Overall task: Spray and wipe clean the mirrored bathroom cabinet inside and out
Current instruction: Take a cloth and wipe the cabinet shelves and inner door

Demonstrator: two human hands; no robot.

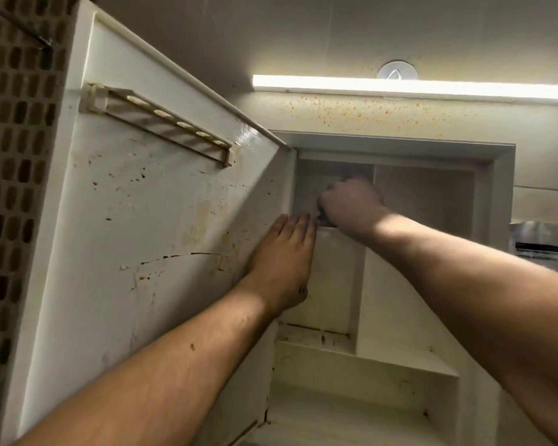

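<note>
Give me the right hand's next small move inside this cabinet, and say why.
Probably sweep the right hand sideways across the upper-left compartment's back wall. It is fisted there, though whatever it grips is hidden, and the left hand lies flat against the open door near its hinge edge, apparently steadying it.
</note>
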